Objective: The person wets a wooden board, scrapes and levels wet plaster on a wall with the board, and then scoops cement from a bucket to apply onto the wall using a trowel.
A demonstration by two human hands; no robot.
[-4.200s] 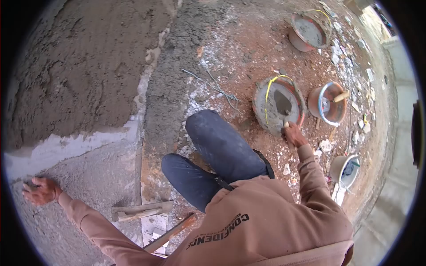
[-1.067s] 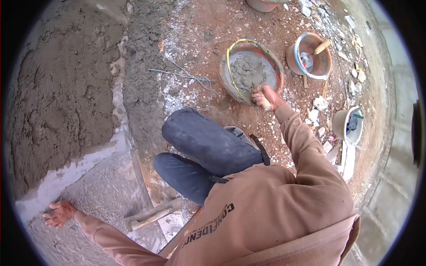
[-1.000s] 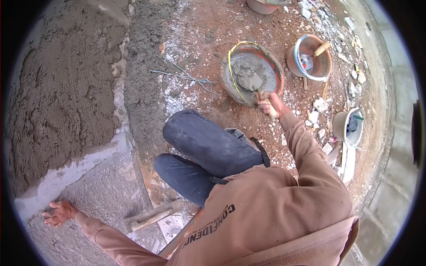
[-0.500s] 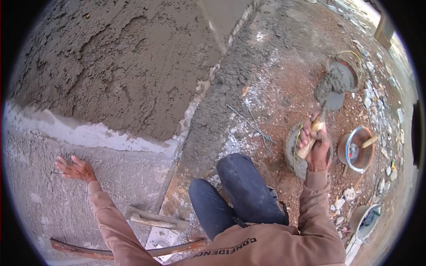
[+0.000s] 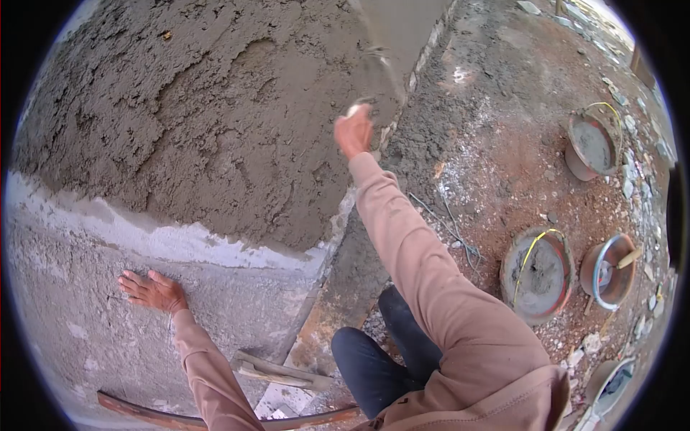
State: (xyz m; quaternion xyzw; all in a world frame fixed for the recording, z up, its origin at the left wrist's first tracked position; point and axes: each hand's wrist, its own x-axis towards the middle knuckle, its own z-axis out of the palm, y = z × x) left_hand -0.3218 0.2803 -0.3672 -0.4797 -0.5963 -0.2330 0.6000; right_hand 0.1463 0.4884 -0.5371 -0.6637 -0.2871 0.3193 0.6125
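Note:
My left hand (image 5: 154, 292) lies with fingers spread on the rough grey surface below the pale strip, holding nothing. My right hand (image 5: 353, 135) is closed around the handle of a trowel (image 5: 353, 110), at the right side of the wet mortar (image 5: 215, 122). Only the pale end of the handle shows clearly; the blade is hidden or blurred by motion. Lumpy ridges cover the mortar on the left, while it looks smoother near its upper right edge.
To the right stand a mortar bucket with a yellow handle (image 5: 507, 281), a farther mortar bucket (image 5: 577, 164) and a blue-rimmed bucket (image 5: 594, 269) holding a wooden-handled tool. Wire (image 5: 460, 235) lies on the ground. A wooden float (image 5: 284, 373) and a long wooden strip (image 5: 147, 415) are near my left arm.
My right hand has swung from above the buckets left to the mortar surface with the trowel, which was carrying a heap of mortar. My left hand stays flat on the surface.

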